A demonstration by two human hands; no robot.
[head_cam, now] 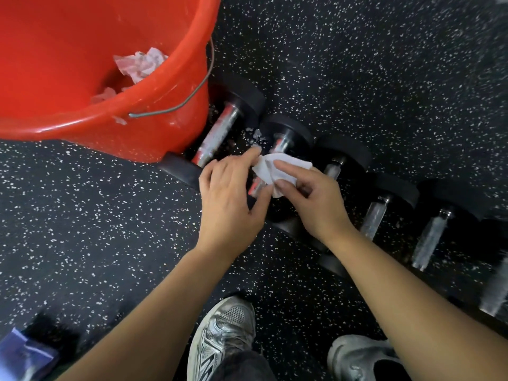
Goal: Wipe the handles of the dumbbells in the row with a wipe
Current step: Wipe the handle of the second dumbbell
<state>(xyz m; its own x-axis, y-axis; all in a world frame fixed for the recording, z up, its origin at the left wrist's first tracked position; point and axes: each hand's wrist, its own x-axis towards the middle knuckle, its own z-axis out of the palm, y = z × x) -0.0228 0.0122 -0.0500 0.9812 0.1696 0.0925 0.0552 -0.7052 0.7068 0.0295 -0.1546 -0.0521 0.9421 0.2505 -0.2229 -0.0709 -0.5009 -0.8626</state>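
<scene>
A row of black dumbbells with chrome handles runs diagonally across the speckled floor from the bucket to the right edge. Both hands hold a white wipe (277, 167) over the handle of the second dumbbell (280, 141). My right hand (310, 199) pinches the wipe between thumb and fingers. My left hand (231, 196) touches the wipe's left edge with its fingertips. The first dumbbell's handle (218, 133) lies bare beside the bucket. Handles further right (375, 215) (430, 239) are uncovered.
A red bucket (170, 125) with a wire handle stands at the top left, holding crumpled used wipes (140, 64). My two grey sneakers (222, 336) (362, 358) are at the bottom. A blue packet (24, 356) lies at the bottom left corner.
</scene>
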